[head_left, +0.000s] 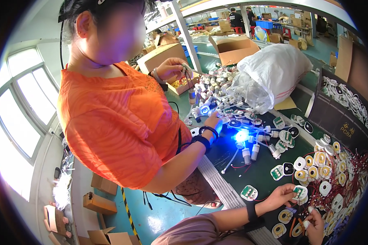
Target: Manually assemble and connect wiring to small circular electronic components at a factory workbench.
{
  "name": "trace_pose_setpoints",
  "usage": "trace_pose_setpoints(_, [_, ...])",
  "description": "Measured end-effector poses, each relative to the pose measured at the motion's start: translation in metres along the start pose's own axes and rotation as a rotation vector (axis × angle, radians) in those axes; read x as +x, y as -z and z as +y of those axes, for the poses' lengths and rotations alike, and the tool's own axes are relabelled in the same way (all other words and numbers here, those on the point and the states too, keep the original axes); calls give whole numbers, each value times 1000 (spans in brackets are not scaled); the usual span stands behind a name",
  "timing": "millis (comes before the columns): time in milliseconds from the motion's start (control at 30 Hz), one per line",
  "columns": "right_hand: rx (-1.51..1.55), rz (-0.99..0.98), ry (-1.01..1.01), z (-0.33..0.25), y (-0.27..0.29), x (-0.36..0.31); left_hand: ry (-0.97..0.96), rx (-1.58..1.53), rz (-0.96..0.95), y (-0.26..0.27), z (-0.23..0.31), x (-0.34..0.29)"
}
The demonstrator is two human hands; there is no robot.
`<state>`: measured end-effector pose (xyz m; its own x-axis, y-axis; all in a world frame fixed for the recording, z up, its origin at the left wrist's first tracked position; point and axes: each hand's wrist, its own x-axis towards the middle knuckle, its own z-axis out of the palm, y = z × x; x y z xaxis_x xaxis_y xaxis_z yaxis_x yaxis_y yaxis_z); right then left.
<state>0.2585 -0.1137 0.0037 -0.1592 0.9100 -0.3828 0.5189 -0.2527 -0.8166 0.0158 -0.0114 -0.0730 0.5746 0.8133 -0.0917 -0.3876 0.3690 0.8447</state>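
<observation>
At the lower right, my left hand [279, 199], with a black band on its wrist, pinches a white rounded housing with a green circuit board [301, 193] by its edge. My right hand [315, 228] is just beside it, its thumb and forefinger bent and capped with white fingertip covers. Anything between those fingers is too small to make out. Thin red wires run near both hands. Left of my left hand lies another housing with a green board [249, 192], a red wire trailing from it. Round white-and-yellow coil pieces [279, 230] rest below my left hand.
A co-worker in an orange shirt [110, 130] works on the left, one hand [212, 125] near glowing blue lights [241, 136]. White-and-grey cylindrical parts [221, 83] are heaped by a white sack [274, 73]. A black bin [339, 107] and piled coils with red wires [315, 165] stand right.
</observation>
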Motion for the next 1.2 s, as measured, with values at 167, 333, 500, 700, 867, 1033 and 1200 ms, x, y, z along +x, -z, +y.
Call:
trace_pose_setpoints(167, [295, 547, 249, -11, 46, 17, 27, 11, 9, 0, -7, 2])
trace_pose_setpoints(333, [434, 646, 350, -41, 62, 32, 1, -31, 22, 1, -1, 1])
trace_pose_setpoints(500, [314, 532, 255, -40, 49, 34, 19, -26, 40, 0, 0, 2])
trace_pose_setpoints(700, [135, 206, 305, -33, 49, 34, 29, -36, 29, 1, 5, 3])
trace_pose_setpoints(867, [154, 119, 198, -43, 37, 25, 26, -15, 21, 2, 3, 2])
trace_pose_setpoints(1033, [217, 175, 134, -39, 38, 21, 39, -27, -6, 2, 2, 7])
trace_pose_setpoints(1200, [169, 131, 164, -35, 38, 14, 15, -7, 18, -1, -3, 1])
